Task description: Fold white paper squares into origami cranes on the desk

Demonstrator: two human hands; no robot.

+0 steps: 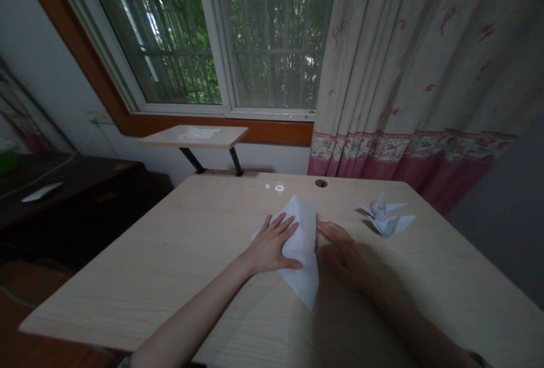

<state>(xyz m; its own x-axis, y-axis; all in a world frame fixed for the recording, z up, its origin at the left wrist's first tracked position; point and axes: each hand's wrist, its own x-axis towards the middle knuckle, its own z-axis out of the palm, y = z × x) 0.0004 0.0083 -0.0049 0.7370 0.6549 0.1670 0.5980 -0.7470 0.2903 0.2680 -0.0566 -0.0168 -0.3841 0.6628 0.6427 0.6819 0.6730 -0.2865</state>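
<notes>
A folded sheet of white paper (305,243) lies on the wooden desk (195,232), its lower end narrowing to a point. Across its left side rests my left hand (274,245), fingers spread and pressing the sheet flat. My right hand (342,249) is on the desk just right of the paper, its fingertips by the right edge. Those fingers are stretched out and grip nothing. Whether they touch the paper edge I cannot tell. Two folded paper cranes (386,218) stand close together on the right of the desk.
A small raised shelf (165,137) on black legs, with a paper on it, stands at the back left. Near the back edge is a round cable hole (321,183). Behind are a window and a flowered curtain (382,73). A dark table (85,172) stands at left.
</notes>
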